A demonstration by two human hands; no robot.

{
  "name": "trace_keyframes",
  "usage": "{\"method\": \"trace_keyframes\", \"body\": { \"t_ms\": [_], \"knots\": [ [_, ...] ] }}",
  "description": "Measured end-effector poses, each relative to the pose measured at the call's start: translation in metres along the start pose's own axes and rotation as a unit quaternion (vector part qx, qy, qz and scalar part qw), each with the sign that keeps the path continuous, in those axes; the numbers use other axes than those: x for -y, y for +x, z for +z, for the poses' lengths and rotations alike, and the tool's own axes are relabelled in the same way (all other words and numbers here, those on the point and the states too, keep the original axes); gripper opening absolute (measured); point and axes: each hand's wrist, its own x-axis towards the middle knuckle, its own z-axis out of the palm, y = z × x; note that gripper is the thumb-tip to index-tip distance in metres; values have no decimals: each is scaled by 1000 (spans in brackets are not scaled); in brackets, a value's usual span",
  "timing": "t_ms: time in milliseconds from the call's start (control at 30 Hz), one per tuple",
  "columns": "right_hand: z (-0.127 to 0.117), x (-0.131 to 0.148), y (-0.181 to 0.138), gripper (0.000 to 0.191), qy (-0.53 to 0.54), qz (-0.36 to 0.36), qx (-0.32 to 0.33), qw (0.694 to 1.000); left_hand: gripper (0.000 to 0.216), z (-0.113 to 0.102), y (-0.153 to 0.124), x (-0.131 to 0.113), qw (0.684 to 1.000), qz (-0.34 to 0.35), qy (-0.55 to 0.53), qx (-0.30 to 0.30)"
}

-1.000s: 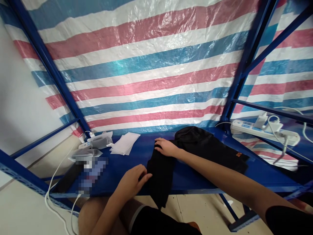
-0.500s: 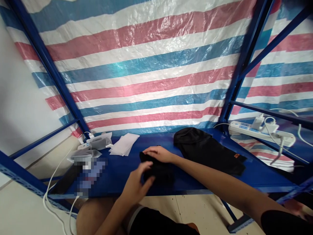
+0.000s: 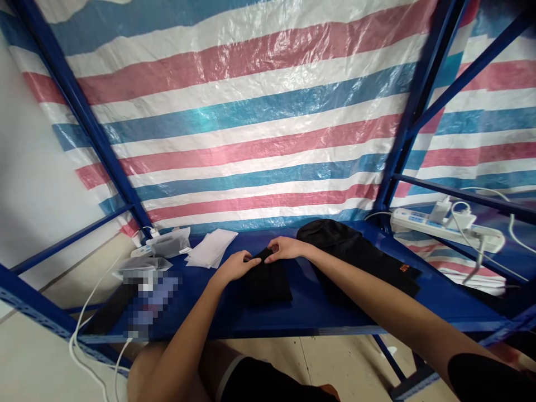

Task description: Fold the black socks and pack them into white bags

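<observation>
A folded black cloth [image 3: 268, 283] lies flat on the blue metal shelf [image 3: 201, 304] in front of me. My left hand [image 3: 238, 265] pinches its far left edge between thumb and fingers. Close beside it, my right hand [image 3: 285, 249] grips the same far edge, thumb toward the left hand. The cloth's near part is uncovered; the far edge is partly hidden under my fingers. To the right lies a larger black garment [image 3: 355, 254] with small orange lettering near its right end.
White paper sheets [image 3: 211, 247] and clear plastic packets [image 3: 170, 243] lie at the back left. A blurred-out device [image 3: 153, 301] with a white cable is at the front left. At the right, a white power strip [image 3: 448, 226] holds several plugs. Blue posts stand before a striped tarp [image 3: 251, 123].
My left hand has moved from the cloth's near left side up to its far edge. The right hand has shifted slightly. The cloth now lies flatter and squarer.
</observation>
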Motion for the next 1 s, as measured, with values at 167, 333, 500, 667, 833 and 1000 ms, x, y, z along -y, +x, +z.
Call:
{"method": "trace_keyframes", "body": {
  "t_ms": [167, 333, 500, 667, 833, 1000],
  "knots": [
    [-18, 23, -3, 53, -9, -26, 179, 983, 48, -10, -5, -10, 993, 23, -30, 111],
    [-47, 39, 3, 43, 53, -113, 90, 988, 30, -37, -2, -32, 988, 137, -51, -53],
    [-49, 44, -10, 18, -37, -299, -228, 926, 17, -41, -9, -48, 921, 251, 88, -284],
    [-6, 21, -37, 15, -109, -346, -110, 925, 25, 2, -26, -22, 905, 296, 221, -211],
    [16, -8, -40, 31, 40, -254, -27, 966, 12, 17, -39, -8, 941, 291, 141, -105],
    [26, -20, -28, 45, 232, -158, -39, 959, 25, 6, -30, -17, 968, 237, 15, -82]
  ]
}}
